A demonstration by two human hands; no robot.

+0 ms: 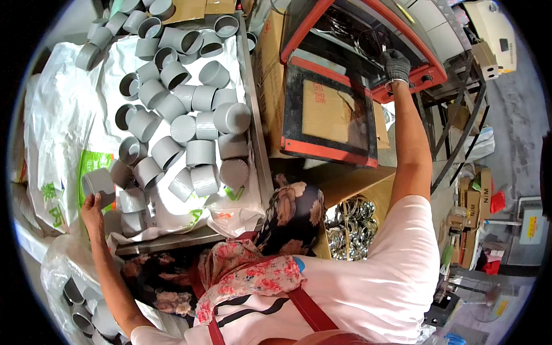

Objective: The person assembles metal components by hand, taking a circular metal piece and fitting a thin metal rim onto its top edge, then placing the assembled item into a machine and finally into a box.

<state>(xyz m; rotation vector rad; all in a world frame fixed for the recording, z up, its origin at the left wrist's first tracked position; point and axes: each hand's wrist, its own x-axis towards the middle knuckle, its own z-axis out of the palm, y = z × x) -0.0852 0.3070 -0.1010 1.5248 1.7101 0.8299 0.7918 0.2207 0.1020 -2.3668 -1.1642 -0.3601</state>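
One grey cap [99, 183] gripped in left hand [92, 206].

A grey concrete floor [517, 109] lies beside stacked cardboard boxes [474, 201].

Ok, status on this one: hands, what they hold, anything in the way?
Left hand bare, gripping a grey plastic pipe cap. Right hand gloved, reaching into the red-framed oven. Oven's glass door hangs open; nothing blocking.

A brown cardboard box [270, 63] stands just right of the metal surface [261, 155]. Below the box, shiny metal rings [348, 227] fill a bin. Far right of it, small cartons [474, 198] are stacked.
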